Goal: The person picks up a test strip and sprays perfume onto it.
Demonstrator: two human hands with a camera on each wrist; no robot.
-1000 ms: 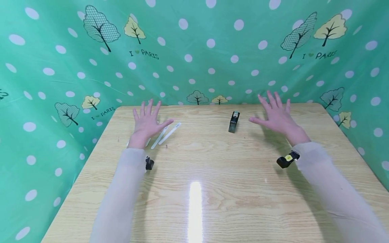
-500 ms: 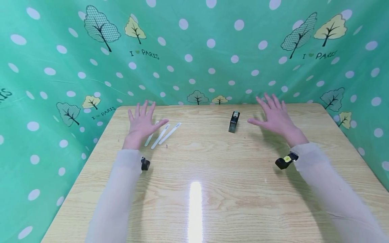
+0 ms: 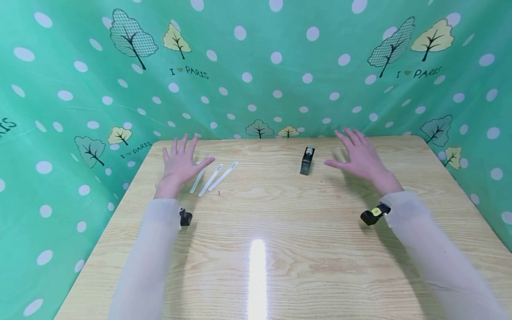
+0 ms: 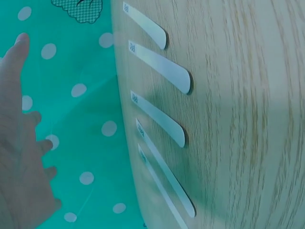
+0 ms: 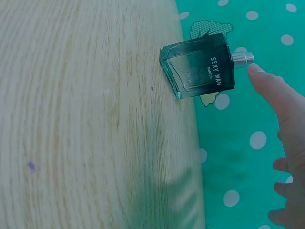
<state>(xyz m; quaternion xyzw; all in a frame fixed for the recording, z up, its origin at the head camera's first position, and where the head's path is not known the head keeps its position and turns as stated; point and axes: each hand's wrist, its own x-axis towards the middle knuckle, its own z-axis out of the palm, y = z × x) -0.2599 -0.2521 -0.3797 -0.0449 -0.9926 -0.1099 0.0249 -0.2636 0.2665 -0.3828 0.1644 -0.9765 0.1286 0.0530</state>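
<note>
My left hand (image 3: 178,167) hovers over the table's left side with fingers spread and nothing in it. Beside and partly under it in the head view lie slim white perfume test strips (image 3: 223,176). The left wrist view shows several such strips (image 4: 164,71) fanned in a row, each with a small printed mark at its far end. On the right, my right hand (image 3: 362,161) is held out with fingers apart, holding nothing. Left of its thumb stands a dark green glass perfume bottle (image 3: 307,161) with a silver spray nozzle. Lettering shows on the bottle (image 5: 200,67) in the right wrist view.
Everything stands on a light wood-grain table (image 3: 312,249). A green dotted cloth (image 3: 224,49) with printed trees hangs behind and at both sides. A tiny dark speck (image 3: 218,193) lies near the strips. A bright light reflection crosses the front of the table.
My left hand has drifted left, uncovering more of the strips in the head view. The right hand has shifted slightly left and toward me. The bottle and strips have stayed put.
</note>
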